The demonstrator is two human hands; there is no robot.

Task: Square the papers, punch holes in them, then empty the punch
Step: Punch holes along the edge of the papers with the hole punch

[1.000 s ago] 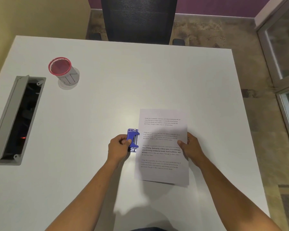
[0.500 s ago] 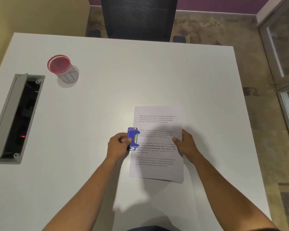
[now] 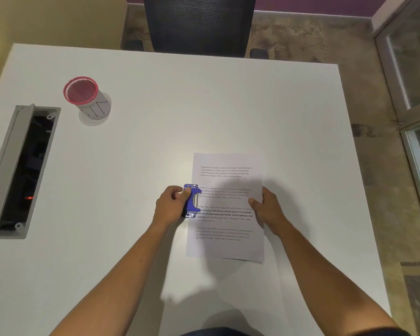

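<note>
A stack of printed white papers [image 3: 226,248] lies on the white table [image 3: 204,105], right of centre and near me. A small blue hole punch [image 3: 192,201] sits against the papers' left edge, which reaches into its mouth. My left hand [image 3: 171,206] grips the punch from the left, thumb on its top. My right hand [image 3: 268,209] pinches the papers at their right edge, thumb on the top sheet.
A red-rimmed mesh cup [image 3: 86,98] stands at the far left. An open grey cable tray [image 3: 20,170] is sunk into the table along the left edge. A black office chair [image 3: 199,23] stands beyond the far edge. A glass door [image 3: 415,81] is at the right.
My right hand slid the papers leftward, so their left edge went further into the punch. My left hand kept its hold on the punch.
</note>
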